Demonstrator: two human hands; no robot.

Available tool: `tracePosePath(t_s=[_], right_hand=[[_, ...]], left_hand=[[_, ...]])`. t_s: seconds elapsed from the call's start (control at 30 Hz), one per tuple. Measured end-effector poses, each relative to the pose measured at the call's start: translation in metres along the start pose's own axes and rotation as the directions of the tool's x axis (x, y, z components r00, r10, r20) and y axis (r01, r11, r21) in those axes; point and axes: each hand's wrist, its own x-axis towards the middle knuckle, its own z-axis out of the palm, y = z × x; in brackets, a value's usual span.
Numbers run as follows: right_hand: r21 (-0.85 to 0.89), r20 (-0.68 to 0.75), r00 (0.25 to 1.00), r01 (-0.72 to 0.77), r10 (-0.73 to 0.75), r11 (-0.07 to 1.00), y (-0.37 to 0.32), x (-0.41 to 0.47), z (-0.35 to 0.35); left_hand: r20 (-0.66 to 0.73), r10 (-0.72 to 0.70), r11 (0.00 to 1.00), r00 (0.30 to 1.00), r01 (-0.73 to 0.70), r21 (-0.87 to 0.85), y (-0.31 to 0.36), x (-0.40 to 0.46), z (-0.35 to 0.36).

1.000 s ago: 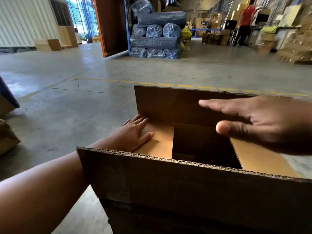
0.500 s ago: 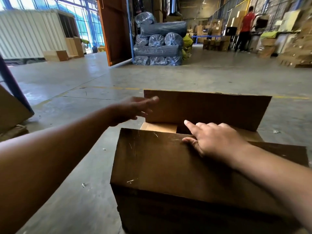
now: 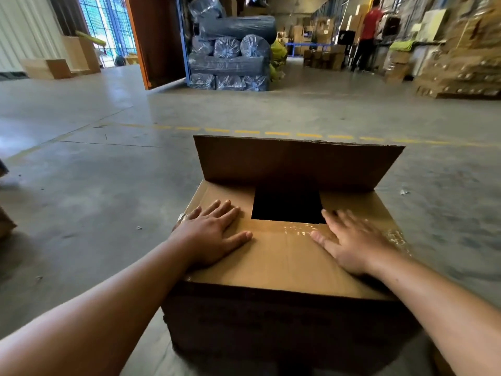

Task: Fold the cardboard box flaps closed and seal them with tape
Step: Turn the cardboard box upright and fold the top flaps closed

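Observation:
A brown cardboard box (image 3: 284, 329) stands on the concrete floor in front of me. Its near flap (image 3: 282, 259) lies flat over the two side flaps, with bits of old clear tape along its far edge. The far flap (image 3: 292, 164) stands upright, and a dark square gap (image 3: 287, 204) shows between the side flaps. My left hand (image 3: 214, 232) rests flat, fingers spread, on the left part of the near flap. My right hand (image 3: 352, 240) presses flat on the right part. No tape roll is in sight.
Wrapped blue-grey bundles (image 3: 230, 50) are stacked ahead beside an orange door panel (image 3: 154, 39). A person in a red shirt (image 3: 366, 33) stands far right among stacked cartons (image 3: 466, 63). A dashed yellow line (image 3: 271, 132) crosses the floor behind the box. Cardboard lies at the left edge (image 3: 5, 221).
The near flap has been folded down flat. My left hand has come back from the far flap onto the near flap, and both hands now press it from above.

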Motion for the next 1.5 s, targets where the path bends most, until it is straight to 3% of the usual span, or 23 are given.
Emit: tracePosePath(t_s=[0.13, 0.2, 0.3, 0.37, 0.43, 0.53, 0.67, 0.7, 0.8, 0.87, 0.93, 1.1, 1.37, 1.43, 1.5], right_hand=[[0.000, -0.006, 0.998, -0.056, 0.056, 0.998, 0.007, -0.009, -0.005], [-0.058, -0.161, 0.986, 0.045, -0.053, 0.997, -0.002, -0.010, -0.019], [-0.102, -0.548, 0.802, 0.218, -0.237, 0.971, -0.015, 0.003, -0.059], [-0.099, -0.674, 0.706, 0.205, -0.218, 0.974, -0.016, 0.024, -0.093], [-0.106, -0.625, 0.768, 0.094, -0.140, 0.990, -0.013, 0.041, -0.122], [-0.032, -0.389, 0.921, -0.016, 0.002, 0.999, -0.005, 0.051, -0.128], [-0.021, -0.430, 0.899, 0.083, -0.084, 0.996, -0.006, 0.027, -0.083], [-0.014, -0.385, 0.916, 0.112, -0.109, 0.994, -0.005, 0.021, -0.067], [0.027, -0.137, 0.981, 0.141, -0.136, 0.990, -0.001, 0.001, -0.021], [0.068, -0.105, 0.988, 0.117, -0.109, 0.991, 0.005, -0.003, -0.003], [0.077, -0.084, 0.994, 0.073, -0.066, 0.994, 0.014, 0.000, 0.001], [0.025, -0.022, 0.995, -0.096, 0.097, 0.995, 0.047, 0.002, -0.001], [0.034, -0.063, 0.986, -0.155, 0.157, 0.987, 0.044, -0.003, 0.005], [0.058, -0.075, 0.981, -0.173, 0.177, 0.983, 0.040, -0.004, 0.005], [0.084, -0.079, 0.983, -0.160, 0.166, 0.984, 0.039, -0.006, 0.004]], left_hand=[[-0.075, -0.014, 1.000, 0.997, 0.012, -0.021, 0.002, -0.004, 0.002], [-0.137, -0.027, 0.998, 0.990, 0.020, -0.058, 0.002, -0.006, 0.004], [-0.261, -0.035, 0.993, 0.965, 0.003, -0.122, 0.002, -0.010, 0.006], [-0.338, -0.028, 0.990, 0.941, -0.019, -0.137, 0.002, -0.012, 0.007], [-0.408, -0.017, 0.990, 0.913, -0.041, -0.133, 0.002, -0.014, 0.009], [-0.493, 0.006, 0.990, 0.870, -0.073, -0.118, 0.003, -0.017, 0.011], [-0.600, 0.029, 0.992, 0.799, -0.096, -0.080, 0.006, -0.022, 0.009], [-0.602, 0.032, 0.994, 0.798, -0.087, -0.063, 0.006, -0.023, 0.008], [-0.416, -0.002, 0.998, 0.910, -0.027, -0.065, 0.005, -0.018, 0.007], [-0.184, -0.043, 0.998, 0.982, 0.033, -0.056, 0.003, -0.010, 0.004], [-0.061, -0.072, 0.997, 0.996, 0.071, -0.023, 0.002, -0.003, 0.001], [-0.022, -0.159, 0.987, 0.987, 0.158, -0.030, 0.001, 0.003, 0.001], [0.001, -0.308, 0.951, 0.951, 0.308, 0.010, 0.033, 0.009, 0.000], [-0.002, -0.252, 0.968, 0.968, 0.252, 0.012, 0.066, 0.011, 0.000], [-0.009, -0.098, 0.995, 0.995, 0.098, 0.007, 0.106, 0.015, 0.005]])
